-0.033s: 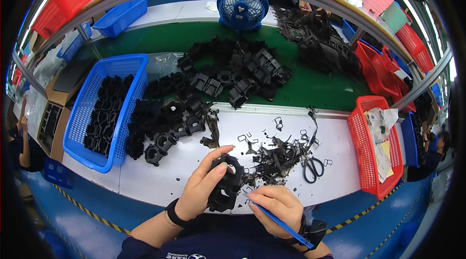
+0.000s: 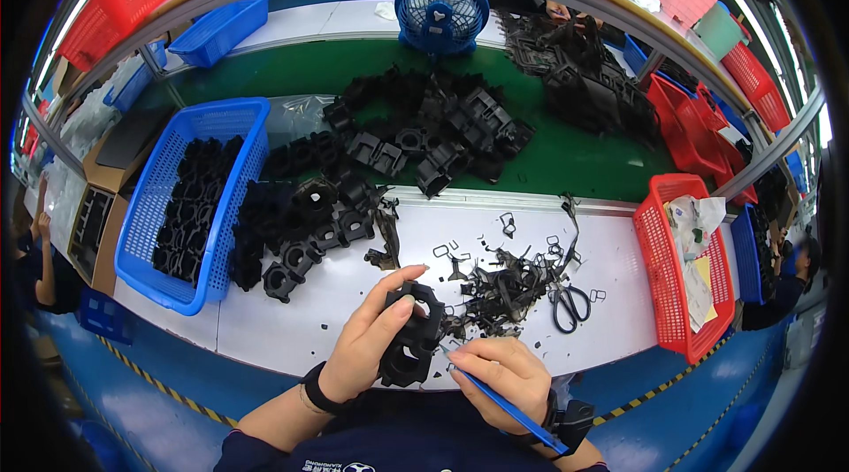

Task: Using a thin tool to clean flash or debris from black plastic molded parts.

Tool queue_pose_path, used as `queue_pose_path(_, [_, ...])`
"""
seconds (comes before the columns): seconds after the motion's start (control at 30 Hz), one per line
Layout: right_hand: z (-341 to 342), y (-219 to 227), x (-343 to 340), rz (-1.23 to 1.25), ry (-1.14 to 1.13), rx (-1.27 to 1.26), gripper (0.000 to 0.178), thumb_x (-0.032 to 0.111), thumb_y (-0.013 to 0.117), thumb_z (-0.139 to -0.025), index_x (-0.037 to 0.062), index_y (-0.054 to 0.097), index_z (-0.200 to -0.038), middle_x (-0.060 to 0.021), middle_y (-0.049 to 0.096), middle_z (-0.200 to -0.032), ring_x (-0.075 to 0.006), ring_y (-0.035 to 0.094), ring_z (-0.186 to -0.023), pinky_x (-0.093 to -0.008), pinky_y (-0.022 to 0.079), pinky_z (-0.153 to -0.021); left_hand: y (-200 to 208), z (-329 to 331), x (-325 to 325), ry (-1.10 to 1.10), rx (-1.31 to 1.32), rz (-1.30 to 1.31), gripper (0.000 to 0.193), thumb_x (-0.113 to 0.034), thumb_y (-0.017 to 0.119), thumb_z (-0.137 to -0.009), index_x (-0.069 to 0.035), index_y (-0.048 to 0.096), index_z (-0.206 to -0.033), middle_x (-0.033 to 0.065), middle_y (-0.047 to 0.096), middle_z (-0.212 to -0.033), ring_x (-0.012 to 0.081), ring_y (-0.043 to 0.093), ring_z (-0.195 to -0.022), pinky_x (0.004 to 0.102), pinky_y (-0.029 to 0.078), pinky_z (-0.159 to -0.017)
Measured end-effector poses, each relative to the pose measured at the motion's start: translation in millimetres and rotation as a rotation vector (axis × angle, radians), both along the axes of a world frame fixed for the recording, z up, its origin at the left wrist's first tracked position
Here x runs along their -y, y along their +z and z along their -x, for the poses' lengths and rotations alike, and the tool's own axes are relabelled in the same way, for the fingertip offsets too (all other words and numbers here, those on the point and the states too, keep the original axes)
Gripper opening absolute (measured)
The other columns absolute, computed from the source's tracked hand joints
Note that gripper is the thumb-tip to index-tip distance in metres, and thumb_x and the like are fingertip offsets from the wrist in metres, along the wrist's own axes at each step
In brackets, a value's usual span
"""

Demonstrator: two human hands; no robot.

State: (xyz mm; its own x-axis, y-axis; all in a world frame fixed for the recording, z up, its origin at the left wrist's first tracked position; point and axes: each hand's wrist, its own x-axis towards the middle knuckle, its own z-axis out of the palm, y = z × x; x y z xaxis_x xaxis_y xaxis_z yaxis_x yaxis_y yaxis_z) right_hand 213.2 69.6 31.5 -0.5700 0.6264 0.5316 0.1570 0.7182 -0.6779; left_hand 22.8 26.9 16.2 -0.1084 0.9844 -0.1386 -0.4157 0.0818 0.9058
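Note:
My left hand [image 2: 374, 330] is closed around a black moulded plastic part [image 2: 412, 330] with two large round openings. It holds the part upright just above the table's front edge. My right hand [image 2: 506, 381] grips a slim blue-handled knife [image 2: 517, 412]. The thin tip of the knife points at the part's lower right edge; whether it touches cannot be made out. Beyond my hands lies a heap of black plastic scraps [image 2: 506, 291], with black-handled scissors [image 2: 570, 308] to its right. More black plastic parts [image 2: 323, 233] are piled to the left of the scraps.
At the left a blue basket [image 2: 130, 242] holds rows of similar parts. A red basket [image 2: 656, 268] with papers stands at the right. Behind, more black parts [image 2: 442, 131] lie on a green surface [image 2: 584, 167], below a blue fan [image 2: 439, 16]. Other people work at both sides.

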Motion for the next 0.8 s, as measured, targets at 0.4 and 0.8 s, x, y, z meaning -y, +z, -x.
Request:
queue_pose_path(0.4, [1.6, -1.4, -5.8, -0.042, 0.054, 0.059, 0.030, -0.003, 0.075, -0.069, 0.0024, 0.068, -0.098, -0.0096, 0.065, -0.090, -0.0239, 0.064, -0.079, -0.0304, 0.053, -0.067, 10.9, 0.1, 1.9, -0.052, -0.263, -0.028, 0.050, -0.032, 0.040, -0.099, -0.002, 0.039, -0.139, 0.0053, 0.057, -0.100, 0.0102, 0.054, -0.092, 0.0229, 0.043, -0.083])
queue_pose_path(0.8, [17.9, -42.7, -26.1, -0.537, 0.026, 0.143, 0.031, 0.001, 0.062, -0.074, -0.0073, 0.063, -0.104, -0.0201, 0.065, -0.106, -0.0287, 0.065, -0.092, -0.0349, 0.055, -0.074, -18.0, 0.5, -8.7, -0.013, 0.347, 0.260, 0.040, -0.034, 0.037, -0.100, -0.004, 0.047, -0.124, 0.0100, 0.061, -0.097, 0.0186, 0.062, -0.079, 0.0337, 0.052, -0.059])
